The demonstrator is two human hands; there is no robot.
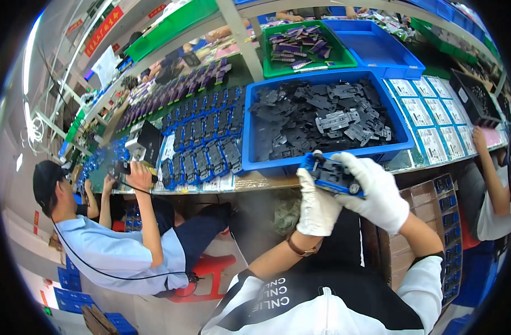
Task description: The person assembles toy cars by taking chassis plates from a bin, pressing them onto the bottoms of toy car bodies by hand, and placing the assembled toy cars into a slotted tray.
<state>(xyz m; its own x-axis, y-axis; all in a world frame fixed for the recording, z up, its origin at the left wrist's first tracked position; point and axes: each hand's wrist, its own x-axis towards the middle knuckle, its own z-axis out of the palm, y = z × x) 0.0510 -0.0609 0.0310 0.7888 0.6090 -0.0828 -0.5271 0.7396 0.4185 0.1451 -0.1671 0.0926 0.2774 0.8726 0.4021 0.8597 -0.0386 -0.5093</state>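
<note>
1. Your white-gloved left hand (318,207) grips the toy car (333,176) at its left end.
2. Your right hand (376,192), gloved too, grips the car's right side.
3. The car is at the near side of the big blue bin (277,164), its dark side facing up.
4. Black plastic parts (333,120) lie inside that bin.
5. Left of the bin stand rows of blue-and-black pieces (202,162); right of it, printed sheets (432,113).

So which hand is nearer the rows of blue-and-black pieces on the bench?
Left. The left hand is right of those rows, not touching them; the right hand is farther right, across the held blue-and-black piece.
</note>
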